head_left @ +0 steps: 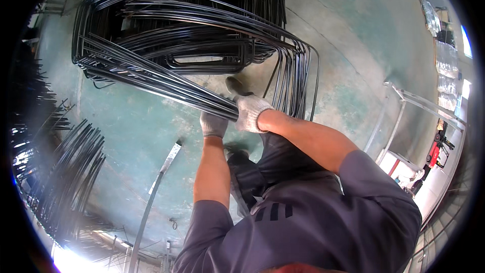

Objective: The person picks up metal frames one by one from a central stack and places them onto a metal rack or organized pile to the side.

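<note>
My left hand (213,124), in a pale knitted work glove, is closed round the underside of a bundle of black bent metal rods (166,87). Its fingers are partly hidden beneath the rods. Just to the right, my right hand (252,113), gloved alike, grips the same bundle near its lower right end. The rods slant up and left from my hands to a large stack of black rod frames (197,35) with rounded corners. More rods (298,71) from this pile bend downward at the right and pass behind my right forearm.
Many thin black rods (76,167) stand bunched at the left. A flat metal bar (164,167) lies at an angle on the greenish floor (136,136). A pale metal frame (404,96) stands at the right, near a red tool (433,154). One shoe (237,86) shows beyond my hands.
</note>
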The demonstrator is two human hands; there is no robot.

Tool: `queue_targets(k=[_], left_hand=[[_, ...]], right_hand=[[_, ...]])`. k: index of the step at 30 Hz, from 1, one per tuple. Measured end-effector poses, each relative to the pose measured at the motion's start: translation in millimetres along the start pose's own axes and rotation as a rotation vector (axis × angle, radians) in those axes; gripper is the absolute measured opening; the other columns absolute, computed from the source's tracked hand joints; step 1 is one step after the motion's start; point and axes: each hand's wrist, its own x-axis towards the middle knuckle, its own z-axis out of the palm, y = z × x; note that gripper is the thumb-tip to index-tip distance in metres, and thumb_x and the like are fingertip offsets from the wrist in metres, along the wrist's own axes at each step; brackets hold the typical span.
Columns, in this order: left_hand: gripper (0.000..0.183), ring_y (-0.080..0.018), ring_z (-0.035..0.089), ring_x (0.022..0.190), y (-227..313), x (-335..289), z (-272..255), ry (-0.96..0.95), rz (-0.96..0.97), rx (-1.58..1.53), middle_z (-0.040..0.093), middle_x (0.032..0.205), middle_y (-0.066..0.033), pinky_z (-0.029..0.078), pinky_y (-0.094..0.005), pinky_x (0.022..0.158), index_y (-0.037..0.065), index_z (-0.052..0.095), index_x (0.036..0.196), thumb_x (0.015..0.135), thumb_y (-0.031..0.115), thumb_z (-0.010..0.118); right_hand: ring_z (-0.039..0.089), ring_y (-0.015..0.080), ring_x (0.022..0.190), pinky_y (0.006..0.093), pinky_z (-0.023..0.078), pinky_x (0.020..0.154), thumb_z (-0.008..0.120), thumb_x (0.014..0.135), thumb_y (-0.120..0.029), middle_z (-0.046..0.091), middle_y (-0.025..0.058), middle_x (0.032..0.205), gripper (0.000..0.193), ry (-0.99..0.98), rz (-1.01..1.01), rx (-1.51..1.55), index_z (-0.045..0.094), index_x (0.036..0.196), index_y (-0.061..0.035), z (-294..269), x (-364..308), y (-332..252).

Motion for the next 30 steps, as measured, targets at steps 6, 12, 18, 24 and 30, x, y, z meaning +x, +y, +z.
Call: queue_targets(k=[6,12,18,24,30], left_hand=[[0.047,-0.0283,0.062,0.146,82.8,-17.9,-14.0,0.049,0.022,-0.875,0.071,0.150,-0.0128,0.045,-0.0440,0.124,0.004,0.066,0.150,0.114,0.030,0.053],[0.089,-0.0484,0.059,0.146,173.8,-71.3,-66.2,-0.076,-0.103,-2.113,0.070,0.147,-0.0251,0.038,-0.0649,0.131,-0.001,0.060,0.156,0.112,0.075,0.046],[0.070,-0.0288,0.070,0.106,261.7,-160.4,-130.3,-0.259,0.097,-2.100,0.069,0.118,-0.0139,0.056,-0.0496,0.113,-0.004,0.057,0.146,0.105,0.049,0.080],[0.047,-0.0174,0.072,0.094,328.4,-276.1,-182.1,-0.545,0.025,-2.488,0.065,0.105,-0.0035,0.064,-0.0378,0.104,0.003,0.058,0.126,0.094,0.014,0.090],[0.039,-0.0233,0.075,0.103,365.4,-368.5,-199.3,-0.524,0.077,-2.421,0.070,0.108,-0.0111,0.064,-0.0388,0.110,-0.007,0.058,0.128,0.097,0.003,0.079]], right_hand=[[0.079,0.0474,0.111,0.0526,0.064,0.094,0.075,0.085,-0.019,0.078,0.0333,0.119,0.056,0.112,-0.033,-0.062,0.061,0.128,0.0122,12.0,-42.9,-14.0],[0.075,0.0516,0.115,0.0553,0.060,0.100,0.078,0.089,-0.027,0.075,0.0352,0.121,0.052,0.186,-0.109,-0.014,0.058,0.124,0.0064,-3.5,-166.3,-59.2],[0.072,0.0291,0.120,0.0409,0.056,0.109,0.080,0.098,-0.057,0.076,0.0207,0.132,0.082,-0.008,-0.537,0.563,0.060,0.149,0.0041,41.1,-278.8,-21.4],[0.067,0.0202,0.123,0.0360,0.054,0.111,0.070,0.112,-0.053,0.074,0.0077,0.137,0.065,-0.346,-0.576,0.709,0.065,0.151,-0.0003,172.5,-362.0,-11.1],[0.064,0.0166,0.131,0.0336,0.051,0.114,0.070,0.104,-0.072,0.070,0.0088,0.145,0.095,-0.549,-0.774,1.140,0.054,0.161,0.0028,241.1,-430.6,-43.6]])
